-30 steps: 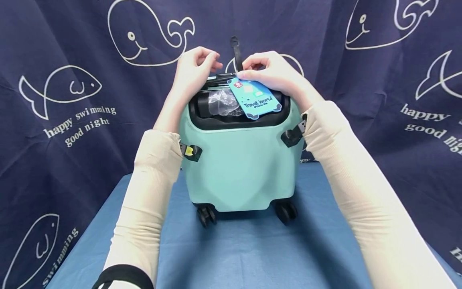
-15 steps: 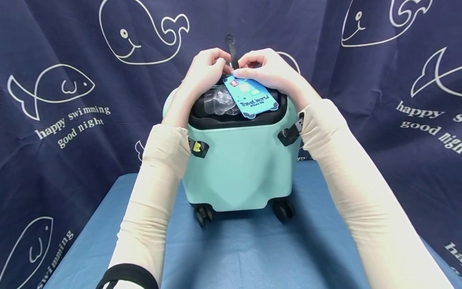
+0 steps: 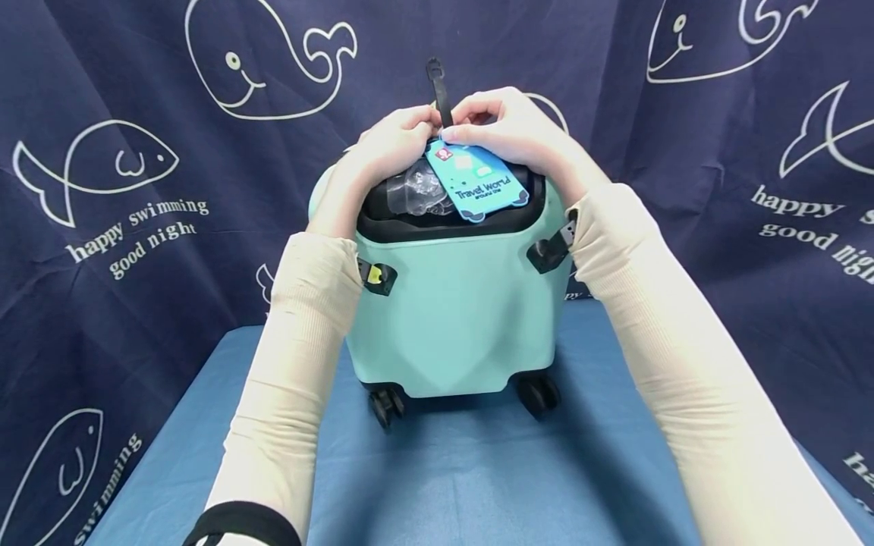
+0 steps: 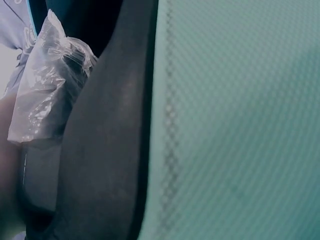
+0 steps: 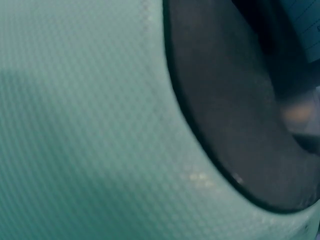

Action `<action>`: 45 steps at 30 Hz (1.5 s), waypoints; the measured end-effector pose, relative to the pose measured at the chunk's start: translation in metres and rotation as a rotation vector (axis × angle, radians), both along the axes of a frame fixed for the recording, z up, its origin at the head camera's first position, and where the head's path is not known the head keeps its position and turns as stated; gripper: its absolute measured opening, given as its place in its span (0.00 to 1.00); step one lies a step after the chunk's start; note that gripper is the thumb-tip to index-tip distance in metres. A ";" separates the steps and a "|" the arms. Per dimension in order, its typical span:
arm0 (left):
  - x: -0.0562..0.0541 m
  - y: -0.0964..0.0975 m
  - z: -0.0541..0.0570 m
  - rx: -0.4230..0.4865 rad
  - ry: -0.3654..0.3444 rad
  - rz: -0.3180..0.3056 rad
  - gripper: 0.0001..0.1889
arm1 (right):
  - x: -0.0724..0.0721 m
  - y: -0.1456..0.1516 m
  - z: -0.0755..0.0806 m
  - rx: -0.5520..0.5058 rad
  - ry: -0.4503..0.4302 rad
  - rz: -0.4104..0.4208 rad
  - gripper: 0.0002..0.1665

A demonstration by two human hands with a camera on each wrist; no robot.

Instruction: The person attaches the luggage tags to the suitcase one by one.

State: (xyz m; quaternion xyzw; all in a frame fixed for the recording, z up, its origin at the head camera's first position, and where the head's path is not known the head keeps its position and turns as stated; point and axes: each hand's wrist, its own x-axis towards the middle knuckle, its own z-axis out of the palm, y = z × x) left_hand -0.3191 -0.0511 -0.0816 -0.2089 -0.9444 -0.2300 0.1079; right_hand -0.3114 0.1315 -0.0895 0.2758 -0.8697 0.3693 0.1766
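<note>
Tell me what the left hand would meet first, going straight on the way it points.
The left hand would likely meet the narrow black strap, then the right hand; depth there is unclear.

Head view: forward-down at suitcase, farther back. Both wrist views face suitcase's front up close, sharing its black rim; right's blurry, seemingly toward suitcase's right.

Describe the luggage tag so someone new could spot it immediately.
Find the mint-green suitcase on the blue surface. At its top, by the right hand, the luggage tag lies slanted. Its bright blue face reads "Travel World", unlike the clear plastic beside it.
</note>
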 end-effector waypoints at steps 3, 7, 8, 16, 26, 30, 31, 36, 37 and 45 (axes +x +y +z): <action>0.001 0.000 0.000 -0.020 -0.006 0.009 0.17 | 0.001 0.000 0.000 0.006 -0.005 -0.002 0.14; 0.001 0.000 0.001 -0.039 -0.012 0.028 0.19 | 0.001 0.000 0.000 0.014 0.001 -0.002 0.15; 0.001 0.000 0.001 -0.048 -0.009 0.033 0.19 | 0.001 0.000 0.000 0.015 0.004 -0.003 0.15; -0.001 0.003 0.003 -0.066 0.021 0.070 0.21 | 0.003 0.001 0.000 0.013 0.012 0.000 0.15; -0.001 0.001 -0.001 0.171 0.010 0.053 0.19 | 0.004 0.002 0.000 0.022 0.010 -0.008 0.14; 0.000 -0.001 -0.002 0.253 -0.005 0.018 0.18 | 0.004 0.001 0.001 0.022 0.008 -0.004 0.14; -0.001 -0.001 -0.002 0.269 -0.010 0.012 0.18 | 0.004 0.001 0.001 0.023 0.007 -0.006 0.14; -0.002 -0.001 -0.002 0.455 -0.040 -0.030 0.23 | 0.005 0.003 0.001 0.025 0.002 -0.019 0.15; -0.003 -0.001 -0.002 0.490 -0.042 -0.030 0.24 | 0.006 0.003 0.001 0.024 0.002 -0.020 0.15; -0.004 -0.003 0.000 0.708 -0.034 -0.012 0.23 | 0.006 0.004 0.000 -0.005 -0.006 0.045 0.14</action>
